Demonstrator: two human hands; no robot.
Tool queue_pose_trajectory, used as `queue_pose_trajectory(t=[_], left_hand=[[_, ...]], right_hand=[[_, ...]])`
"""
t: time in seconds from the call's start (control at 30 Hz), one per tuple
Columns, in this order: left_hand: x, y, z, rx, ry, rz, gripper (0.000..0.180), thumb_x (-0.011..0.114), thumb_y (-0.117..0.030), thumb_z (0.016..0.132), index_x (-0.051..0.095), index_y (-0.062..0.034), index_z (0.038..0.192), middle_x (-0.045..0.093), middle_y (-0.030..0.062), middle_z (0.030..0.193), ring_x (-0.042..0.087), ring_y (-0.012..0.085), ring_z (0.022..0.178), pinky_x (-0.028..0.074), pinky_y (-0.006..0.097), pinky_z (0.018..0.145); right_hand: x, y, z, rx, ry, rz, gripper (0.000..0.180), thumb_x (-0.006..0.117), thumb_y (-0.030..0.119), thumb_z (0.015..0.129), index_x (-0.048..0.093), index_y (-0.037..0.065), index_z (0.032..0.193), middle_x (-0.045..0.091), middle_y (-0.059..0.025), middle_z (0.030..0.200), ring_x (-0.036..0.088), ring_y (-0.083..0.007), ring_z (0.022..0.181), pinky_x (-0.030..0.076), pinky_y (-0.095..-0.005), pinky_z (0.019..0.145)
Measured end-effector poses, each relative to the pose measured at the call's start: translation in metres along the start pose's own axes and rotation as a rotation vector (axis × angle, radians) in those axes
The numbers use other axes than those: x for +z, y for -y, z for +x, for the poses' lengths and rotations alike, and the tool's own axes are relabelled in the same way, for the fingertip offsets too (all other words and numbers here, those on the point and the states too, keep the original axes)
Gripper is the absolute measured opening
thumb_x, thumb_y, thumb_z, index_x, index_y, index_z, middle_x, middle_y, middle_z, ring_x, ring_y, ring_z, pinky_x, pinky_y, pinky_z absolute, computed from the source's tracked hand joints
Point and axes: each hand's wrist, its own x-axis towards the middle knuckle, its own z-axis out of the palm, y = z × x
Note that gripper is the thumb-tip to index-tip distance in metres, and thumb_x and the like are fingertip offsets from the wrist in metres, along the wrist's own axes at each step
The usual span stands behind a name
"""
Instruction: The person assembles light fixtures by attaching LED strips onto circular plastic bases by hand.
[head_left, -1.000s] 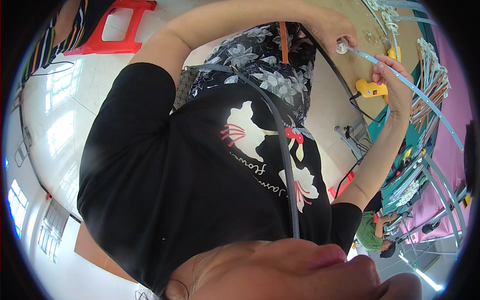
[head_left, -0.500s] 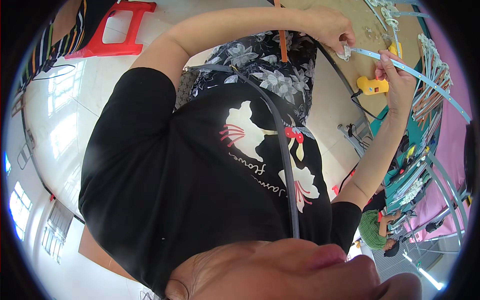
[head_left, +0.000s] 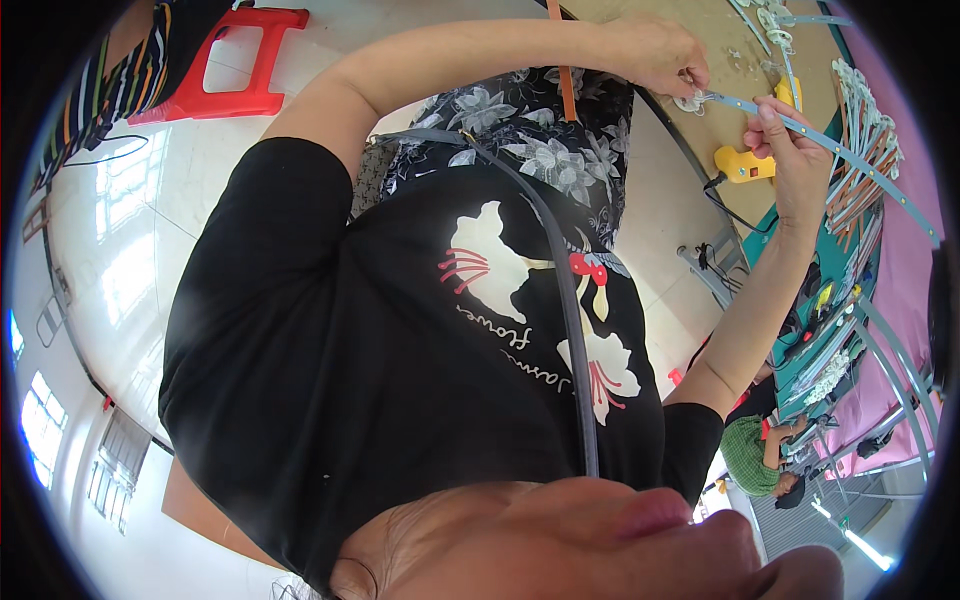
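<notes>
A long pale-blue LED strip (head_left: 860, 165) with small dots along it runs over the work table and curves off to the right. My right hand (head_left: 792, 150) pinches the strip between thumb and fingers a short way from its near end. At that end is a small whitish, partly clear piece (head_left: 690, 102). My left hand (head_left: 665, 60) bends over this piece with thumb and fingertips closed on it; the fingers partly hide it. Just below the strip, close to my right hand, lies a yellow corded tool (head_left: 745, 165) with a red switch.
Bundled strips and wires (head_left: 865, 150) lie to the right on the table (head_left: 700, 20), with pink cloth (head_left: 900, 290) beyond. More white wired pieces (head_left: 775, 25) sit at the far edge. A red stool (head_left: 265, 60) stands at left. A person in green (head_left: 750, 455) is at lower right.
My left fingertips have shifted slightly over the small whitish piece. The strip stays in my right hand; its dots look yellower than before.
</notes>
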Motion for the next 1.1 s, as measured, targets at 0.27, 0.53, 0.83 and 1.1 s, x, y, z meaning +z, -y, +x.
queue_pose_trajectory(t=[0.27,0.53,0.83,1.1], left_hand=[[0.014,-0.004,-0.005,-0.066,-0.117,0.101,0.017,0.054,-0.026,0.069,0.065,-0.0152,0.077,0.060,-0.0001,0.082,0.059,0.0212,0.075,0.047,0.034,0.064],[0.017,-0.006,-0.008,-0.063,-0.172,0.140,0.018,0.052,-0.027,0.068,0.064,-0.0150,0.074,0.059,-0.0003,0.081,0.059,0.0210,0.075,0.047,0.035,0.064],[0.012,-0.013,-0.010,-0.165,-0.109,0.108,0.020,0.054,-0.031,0.070,0.065,-0.0158,0.076,0.060,0.0013,0.081,0.058,0.0210,0.078,0.046,0.034,0.065],[0.019,-0.007,-0.011,-0.131,-0.203,0.085,0.018,0.056,-0.031,0.070,0.065,-0.0169,0.076,0.060,0.0006,0.082,0.059,0.0211,0.077,0.047,0.033,0.064]], right_hand=[[0.004,-0.001,-0.004,0.018,-0.026,0.007,0.023,0.061,0.019,0.079,0.061,-0.001,0.092,0.062,-0.0075,0.072,0.058,-0.0097,0.062,0.040,-0.0165,0.050],[0.008,-0.001,-0.004,-0.017,-0.030,0.028,0.023,0.061,0.018,0.079,0.061,-0.001,0.091,0.062,-0.0078,0.072,0.058,-0.0098,0.061,0.040,-0.0167,0.050],[0.010,-0.002,-0.005,-0.045,-0.050,0.060,0.022,0.060,0.017,0.080,0.060,-0.002,0.092,0.062,-0.0084,0.072,0.058,-0.0102,0.061,0.041,-0.0167,0.051],[0.009,-0.003,-0.007,-0.058,-0.070,0.030,0.022,0.060,0.017,0.080,0.061,-0.001,0.092,0.062,-0.0080,0.072,0.058,-0.0101,0.062,0.041,-0.0166,0.051]])
